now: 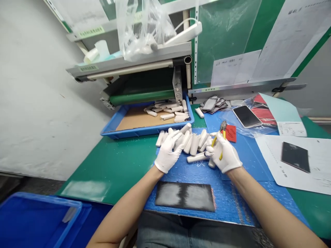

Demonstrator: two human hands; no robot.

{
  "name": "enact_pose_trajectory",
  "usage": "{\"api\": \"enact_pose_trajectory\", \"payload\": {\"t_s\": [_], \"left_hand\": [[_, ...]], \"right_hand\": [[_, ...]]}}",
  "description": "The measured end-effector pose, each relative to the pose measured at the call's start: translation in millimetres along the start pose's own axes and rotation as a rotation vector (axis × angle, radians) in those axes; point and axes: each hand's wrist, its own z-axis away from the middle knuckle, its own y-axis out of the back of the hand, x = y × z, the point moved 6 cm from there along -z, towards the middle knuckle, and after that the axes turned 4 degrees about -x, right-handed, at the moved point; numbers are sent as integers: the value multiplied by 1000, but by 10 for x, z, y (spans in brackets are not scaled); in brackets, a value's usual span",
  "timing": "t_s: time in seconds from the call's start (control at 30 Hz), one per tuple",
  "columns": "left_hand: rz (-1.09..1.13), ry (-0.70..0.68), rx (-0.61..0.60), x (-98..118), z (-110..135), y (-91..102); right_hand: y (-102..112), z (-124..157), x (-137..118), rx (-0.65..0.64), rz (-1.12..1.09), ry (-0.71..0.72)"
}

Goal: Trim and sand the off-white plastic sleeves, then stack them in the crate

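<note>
My left hand (pixel 168 154), in a white glove, lies at the left side of a pile of white plastic parts (pixel 194 144). Its fingers are stretched and apart, touching or just over the parts. My right hand (pixel 227 155), also gloved, is closed around yellow-handled cutting pliers (pixel 223 129), jaws pointing up and away. A single long white part (pixel 196 157) lies with one end against the right fingertips; whether they grip it I cannot tell. In front of both hands, a black sanding sheet (pixel 184 196) with whitish worn patches rests on the blue mat (pixel 201 175).
Behind the pile, a blue tray (pixel 144 130) lined with cardboard holds more white parts, beneath a green conveyor roller (pixel 142 97). To the right are a phone (pixel 247 116), a red sheet (pixel 231 133), grey pads (pixel 213 104) and a dark sheet (pixel 295 156) on white paper. A blue bin (pixel 74 206) stands lower left.
</note>
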Motion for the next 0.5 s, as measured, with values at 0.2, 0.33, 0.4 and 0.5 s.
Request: {"api": "enact_pose_trajectory", "payload": {"t_s": [0.2, 0.33, 0.4, 0.5], "left_hand": [[-297, 265, -147, -710, -601, 314], [-376, 270, -481, -1196, -1330, 251], [-373, 183, -686, -1248, -1604, 26], [-381, 104, -902, -1213, -1840, -427]], "right_hand": [[66, -26, -38, 15, -11, -14], [87, -56, -56, 35, -1, 28], [107, -74, -74, 51, 16, 51], [145, -110, -85, 57, 49, 75]]}}
